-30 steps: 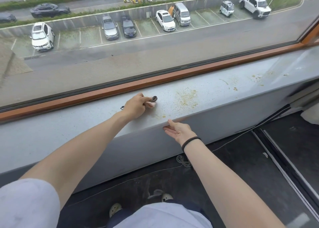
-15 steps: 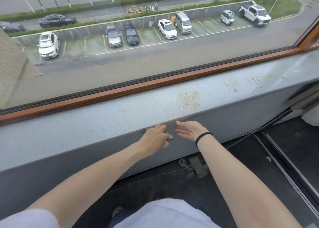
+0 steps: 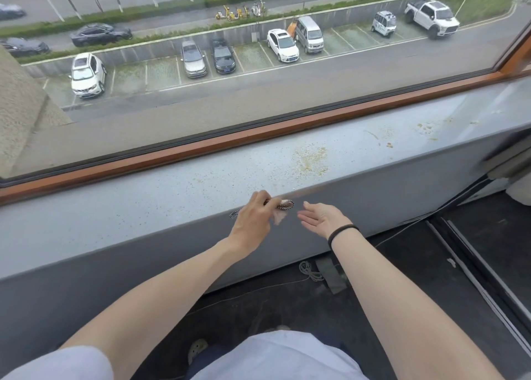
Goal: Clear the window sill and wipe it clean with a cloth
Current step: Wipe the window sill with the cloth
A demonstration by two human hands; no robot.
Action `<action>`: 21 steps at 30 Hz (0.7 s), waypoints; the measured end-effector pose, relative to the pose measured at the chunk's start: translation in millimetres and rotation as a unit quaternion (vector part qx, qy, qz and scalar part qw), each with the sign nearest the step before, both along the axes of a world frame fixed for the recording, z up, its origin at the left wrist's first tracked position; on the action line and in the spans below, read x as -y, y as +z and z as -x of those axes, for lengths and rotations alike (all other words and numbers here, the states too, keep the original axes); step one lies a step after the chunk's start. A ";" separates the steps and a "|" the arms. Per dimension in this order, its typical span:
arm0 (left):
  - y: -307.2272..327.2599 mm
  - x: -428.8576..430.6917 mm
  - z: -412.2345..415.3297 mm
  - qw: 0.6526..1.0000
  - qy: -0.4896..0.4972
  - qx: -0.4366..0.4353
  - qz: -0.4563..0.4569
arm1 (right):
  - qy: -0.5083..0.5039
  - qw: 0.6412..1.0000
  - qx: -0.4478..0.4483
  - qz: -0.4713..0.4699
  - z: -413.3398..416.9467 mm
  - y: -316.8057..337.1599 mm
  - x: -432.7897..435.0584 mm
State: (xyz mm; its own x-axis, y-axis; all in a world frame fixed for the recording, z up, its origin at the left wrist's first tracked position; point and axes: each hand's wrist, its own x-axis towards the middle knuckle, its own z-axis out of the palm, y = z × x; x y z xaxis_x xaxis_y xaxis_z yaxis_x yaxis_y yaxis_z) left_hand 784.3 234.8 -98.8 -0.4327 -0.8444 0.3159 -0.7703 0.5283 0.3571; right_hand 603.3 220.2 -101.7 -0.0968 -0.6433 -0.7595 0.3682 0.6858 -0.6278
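The grey window sill runs across the view below an orange-brown window frame. Yellowish crumbs lie scattered on the sill, with more crumbs at the far right. My left hand hovers at the sill's front edge, pinching a short black-and-white braided cord whose ends stick out on both sides of the fingers. My right hand is held palm up and open just right of the cord, a little below it, with a black band on the wrist.
Below the sill the dark floor holds a coiled thin cable and a dark flat block. A sliding track runs at the right. A white object sits at the right edge. My shoe shows near the bottom.
My left hand lifted the cord off the sill's middle and drew it back to the front edge. My right hand turned palm up and stayed beside it.
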 end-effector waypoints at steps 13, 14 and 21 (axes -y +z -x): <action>33.9 79.9 17.2 0.981 0.187 -0.001 -0.059 | -0.011 1.000 0.010 0.001 19.0 13.1 23.3; 34.8 87.4 18.5 0.981 0.183 0.015 -0.053 | -0.014 1.000 0.016 0.001 17.7 15.2 25.7; 45.9 139.9 30.3 0.983 0.147 0.107 0.000 | -0.088 0.996 0.032 0.010 7.3 15.7 43.2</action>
State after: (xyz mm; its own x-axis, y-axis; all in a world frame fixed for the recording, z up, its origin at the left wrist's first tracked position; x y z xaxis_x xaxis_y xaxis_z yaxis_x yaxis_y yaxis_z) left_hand 753.9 95.0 -53.0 -0.2275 -0.9427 0.2440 -0.9472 0.2724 0.1694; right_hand 596.0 177.0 -85.9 -0.1615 -0.6363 -0.7544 0.5205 0.5945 -0.6129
